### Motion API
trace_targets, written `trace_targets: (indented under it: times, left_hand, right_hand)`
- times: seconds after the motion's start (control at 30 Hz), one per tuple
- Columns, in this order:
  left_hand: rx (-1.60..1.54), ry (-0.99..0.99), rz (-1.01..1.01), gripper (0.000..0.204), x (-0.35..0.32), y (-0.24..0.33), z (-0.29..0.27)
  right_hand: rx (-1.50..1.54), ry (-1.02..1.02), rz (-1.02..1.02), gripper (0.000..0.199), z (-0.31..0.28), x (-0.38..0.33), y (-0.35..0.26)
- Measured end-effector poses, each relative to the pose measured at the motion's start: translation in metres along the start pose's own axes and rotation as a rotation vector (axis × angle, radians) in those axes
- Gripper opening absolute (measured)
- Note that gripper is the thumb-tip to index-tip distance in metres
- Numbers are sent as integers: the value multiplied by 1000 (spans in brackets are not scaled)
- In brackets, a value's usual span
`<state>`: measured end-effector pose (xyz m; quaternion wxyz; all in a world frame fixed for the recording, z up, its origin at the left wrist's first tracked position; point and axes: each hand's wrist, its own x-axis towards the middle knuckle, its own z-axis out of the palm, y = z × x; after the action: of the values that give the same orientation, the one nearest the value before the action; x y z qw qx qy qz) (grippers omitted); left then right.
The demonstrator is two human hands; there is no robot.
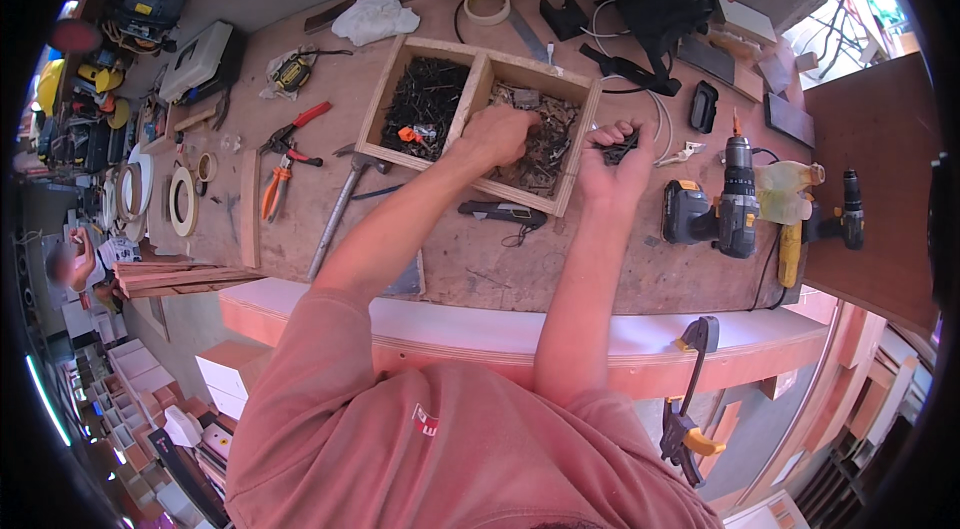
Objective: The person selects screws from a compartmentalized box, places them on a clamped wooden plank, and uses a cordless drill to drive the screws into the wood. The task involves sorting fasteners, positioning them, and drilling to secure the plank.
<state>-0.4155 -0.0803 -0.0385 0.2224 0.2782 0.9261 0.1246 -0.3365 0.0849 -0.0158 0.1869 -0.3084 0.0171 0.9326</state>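
A two-part wooden box (478,89) sits on the workbench. Its left compartment holds a heap of black screws (430,94) with a small orange-and-silver piece (420,134) on top. Mixed brownish small hardware (548,154) fills the right compartment. My left hand (498,139) reaches over the divider into that right side, fingers bent together among the pieces; whatever they pinch is hidden. Just right of the box, my right hand (612,174) is turned palm up, its fingers curled over several dark screws (617,147).
A utility knife (502,213) lies before the box. Left of it are a hammer (345,194), pliers (276,187) and a tape measure (292,74). A cordless drill (738,199) stands at right, near a black bag (660,9). A clamp (690,399) grips the bench's front edge.
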Motion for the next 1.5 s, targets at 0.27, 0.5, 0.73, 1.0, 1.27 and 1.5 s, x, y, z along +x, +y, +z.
trace_targets:
  times: [0.27, 0.5, 0.73, 1.0, 1.27, 1.5]
  left_hand:
    - [-64, 13, 8, 61, -2, 9, -9]
    - [68, -95, -8, 57, -11, 7, -7]
    - [-2, 31, -69, 59, -5, 10, -15]
    - [59, -91, -81, 51, -4, 8, 1]
    - [53, -282, -51, 28, -39, 16, -20]
    - [20, -51, -123, 40, -15, 4, -19]
  right_hand:
    - [-25, 11, -13, 23, 1, -2, 2]
    - [-10, 10, -32, 23, 3, -5, -6]
    - [-47, 12, -44, 24, 3, -3, -4]
    - [-8, 10, 0, 25, 5, -6, -5]
    - [-22, 3, -3, 25, 3, -5, -1]
    - [-30, 1, -13, 25, 3, -4, 1]
